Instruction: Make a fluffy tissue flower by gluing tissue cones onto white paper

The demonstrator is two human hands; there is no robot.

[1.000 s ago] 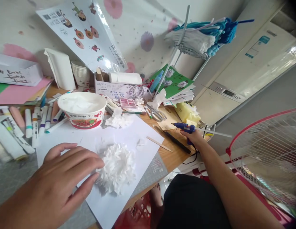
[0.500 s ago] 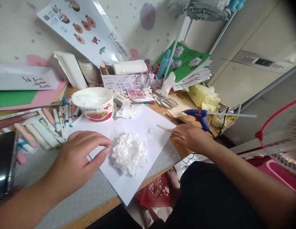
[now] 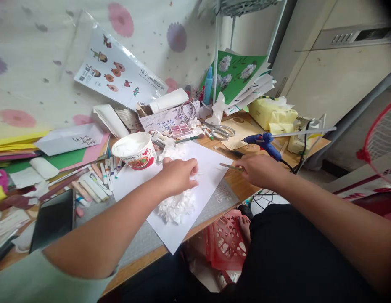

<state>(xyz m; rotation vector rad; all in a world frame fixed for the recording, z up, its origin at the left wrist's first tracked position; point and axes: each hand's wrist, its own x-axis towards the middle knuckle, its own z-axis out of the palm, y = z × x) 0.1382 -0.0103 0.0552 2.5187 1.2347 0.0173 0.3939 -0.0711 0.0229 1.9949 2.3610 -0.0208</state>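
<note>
A ruffled white paper flower (image 3: 175, 210) lies on a white sheet of paper (image 3: 211, 158). My left hand (image 3: 178, 176) is above the sheet and partly covers the flower's far side. Its thumb and forefinger are curled but apart, with nothing visible between them. A small thin white scrap (image 3: 200, 173) is close to those fingertips. At the sheet's right corner, my right hand (image 3: 258, 170) pinches a thin wooden stick (image 3: 230, 166), whose tip points left over the paper. Just beyond this hand lies a blue glue gun (image 3: 260, 139) with a long glue stick in it.
A paper bowl (image 3: 135, 153) with white contents stands behind my left hand, near crumpled white tissue (image 3: 173, 150). Scissors (image 3: 221, 131) and a yellow tissue pack (image 3: 271, 113) lie farther back. Markers (image 3: 109, 170) and a dark tablet-like object (image 3: 53, 219) are at left.
My left hand has moved right, from beside the flower to over its far side. My right hand keeps the stick near the sheet's corner. The view has shifted, showing more of the left side.
</note>
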